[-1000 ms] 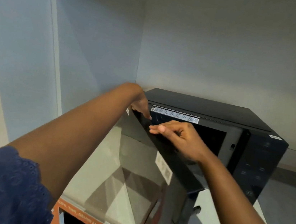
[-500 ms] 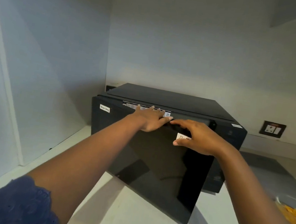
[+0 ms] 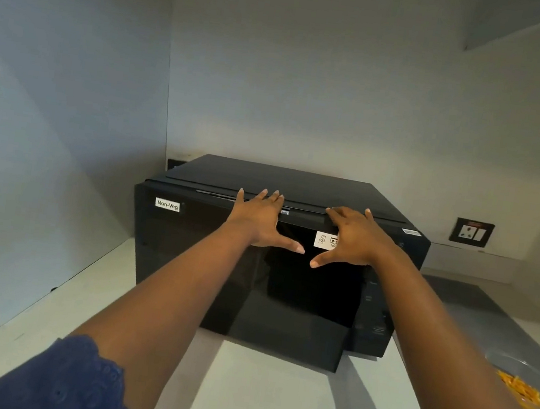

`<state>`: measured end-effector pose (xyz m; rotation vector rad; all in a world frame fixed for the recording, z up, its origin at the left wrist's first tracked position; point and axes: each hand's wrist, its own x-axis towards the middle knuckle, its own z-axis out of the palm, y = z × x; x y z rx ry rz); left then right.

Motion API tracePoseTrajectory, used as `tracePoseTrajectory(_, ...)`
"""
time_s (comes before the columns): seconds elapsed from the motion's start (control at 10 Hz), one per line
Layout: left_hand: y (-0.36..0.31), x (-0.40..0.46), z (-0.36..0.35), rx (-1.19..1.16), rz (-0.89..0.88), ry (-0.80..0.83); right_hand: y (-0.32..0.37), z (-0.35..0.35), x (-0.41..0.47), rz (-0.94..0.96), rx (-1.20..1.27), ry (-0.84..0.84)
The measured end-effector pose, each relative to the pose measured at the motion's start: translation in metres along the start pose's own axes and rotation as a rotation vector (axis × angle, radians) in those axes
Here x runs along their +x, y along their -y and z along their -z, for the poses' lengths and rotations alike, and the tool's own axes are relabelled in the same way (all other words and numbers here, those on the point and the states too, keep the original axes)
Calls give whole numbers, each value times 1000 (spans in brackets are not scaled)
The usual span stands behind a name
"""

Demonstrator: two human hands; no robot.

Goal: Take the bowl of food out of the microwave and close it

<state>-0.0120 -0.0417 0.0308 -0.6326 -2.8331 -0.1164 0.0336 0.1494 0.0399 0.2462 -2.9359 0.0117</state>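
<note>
A black microwave (image 3: 185, 262) with a "Non-Veg" label stands on the white counter in a wall corner. Its glossy door lies almost flush with the body; the lower right corner of the door still stands out a little. My left hand (image 3: 260, 218) presses flat on the door's upper edge, fingers spread. My right hand (image 3: 353, 237) presses flat beside it, partly over a white sticker. Neither hand holds anything. A clear bowl (image 3: 526, 385) with orange food sits on the counter at the right edge, partly behind my right forearm.
The white counter (image 3: 253, 401) runs in front of the microwave. Walls close in on the left and behind. A wall socket (image 3: 471, 232) sits at the back right. My blue sleeve shows at the bottom left.
The door has swung from wide open to nearly flush with the microwave. Both hands moved from its edge to lie flat on its front. The view has shifted right, showing the bowl.
</note>
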Motion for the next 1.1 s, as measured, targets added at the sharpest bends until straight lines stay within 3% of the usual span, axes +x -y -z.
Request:
tracePoseTrajectory(0.5,-2,9,-16,74,-20,-267,-11,-11,8,-28,179,-191)
tracePoseTrajectory(0.9,-8,4,-7,38,7,-244,-6,-8,7,-29,190,-235)
tracePoseTrajectory(1.1,-10,3,9,36,19,-120,0,4,6,-31,115,-192)
